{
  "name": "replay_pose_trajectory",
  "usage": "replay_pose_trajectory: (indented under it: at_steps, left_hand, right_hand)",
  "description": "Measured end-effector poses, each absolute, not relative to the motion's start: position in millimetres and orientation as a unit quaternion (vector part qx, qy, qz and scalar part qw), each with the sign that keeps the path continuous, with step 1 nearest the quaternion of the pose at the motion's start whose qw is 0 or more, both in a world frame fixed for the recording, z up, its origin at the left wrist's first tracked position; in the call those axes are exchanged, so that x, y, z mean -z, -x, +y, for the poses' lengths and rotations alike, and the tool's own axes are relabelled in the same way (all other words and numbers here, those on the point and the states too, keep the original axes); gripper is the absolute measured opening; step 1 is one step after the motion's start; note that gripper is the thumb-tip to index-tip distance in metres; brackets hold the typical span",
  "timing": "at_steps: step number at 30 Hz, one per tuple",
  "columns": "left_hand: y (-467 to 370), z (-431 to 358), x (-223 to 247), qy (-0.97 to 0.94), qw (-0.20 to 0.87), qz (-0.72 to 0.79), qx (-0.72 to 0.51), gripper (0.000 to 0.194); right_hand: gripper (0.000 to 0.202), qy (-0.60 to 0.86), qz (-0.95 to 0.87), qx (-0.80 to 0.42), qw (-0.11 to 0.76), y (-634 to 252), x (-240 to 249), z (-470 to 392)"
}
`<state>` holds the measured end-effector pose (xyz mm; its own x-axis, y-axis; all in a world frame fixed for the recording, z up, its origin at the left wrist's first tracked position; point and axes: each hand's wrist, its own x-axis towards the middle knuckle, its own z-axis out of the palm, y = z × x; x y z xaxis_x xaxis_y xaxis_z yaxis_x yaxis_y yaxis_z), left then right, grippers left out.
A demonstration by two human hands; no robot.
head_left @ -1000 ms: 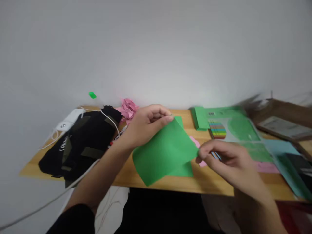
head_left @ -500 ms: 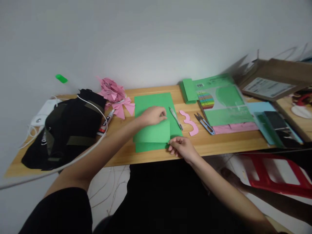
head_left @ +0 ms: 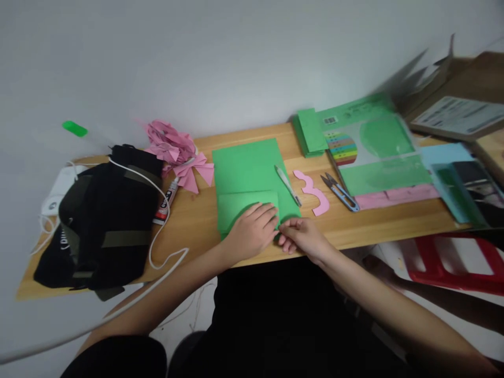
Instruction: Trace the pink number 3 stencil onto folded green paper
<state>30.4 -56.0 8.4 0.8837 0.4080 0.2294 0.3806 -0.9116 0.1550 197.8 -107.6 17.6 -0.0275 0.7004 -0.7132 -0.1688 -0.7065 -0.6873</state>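
Note:
My left hand (head_left: 253, 229) lies flat, fingers outstretched, over a smaller piece of green paper (head_left: 236, 205). Beneath it rests a larger green sheet (head_left: 244, 165) on the wooden table. At the piece's lower right corner my right hand (head_left: 302, 236) has thumb and forefinger pinched on the green paper's edge. The fingertips partly hide that corner. A pale pen (head_left: 288, 185) lies aslant on the large sheet's right side. Right of it are a wavy pink paper cutout (head_left: 314, 193) and blue-handled thread snips (head_left: 340, 192).
Crumpled pink paper (head_left: 171, 144), a glue tube (head_left: 167, 202) and a black bag (head_left: 110, 215) sit at the left, with a white cable (head_left: 165, 260) across my left arm. To the right are folded green papers (head_left: 309, 131), a paper pack (head_left: 374, 147) and a cardboard box (head_left: 460, 100).
My left hand has come down from the small green piece's upper edge to lie flat on its lower right part. My right hand keeps its pinch at the corner. The view has shifted slightly.

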Motion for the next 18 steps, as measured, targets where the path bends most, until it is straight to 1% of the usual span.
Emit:
replay_pose_trajectory:
  at_steps: [10, 14, 18]
  left_hand:
    - [-23.8, -61.4, 4.5, -0.975, -0.039, 0.089, -0.199, 0.027]
    - [-26.1, -62.3, 4.4, -0.974, -0.071, 0.073, -0.204, 0.028]
    - [-26.8, -61.7, 3.9, -0.975, -0.082, 0.066, -0.196, 0.028]
  right_hand:
    - [0.023, 0.62, -0.215, -0.687, 0.311, -199.6, -16.3, -106.7]
    - [0.025, 0.634, -0.234, -0.674, 0.297, -198.1, -15.6, -108.4]
    - [0.024, 0.654, -0.278, -0.645, 0.283, -203.9, -16.5, -118.2]
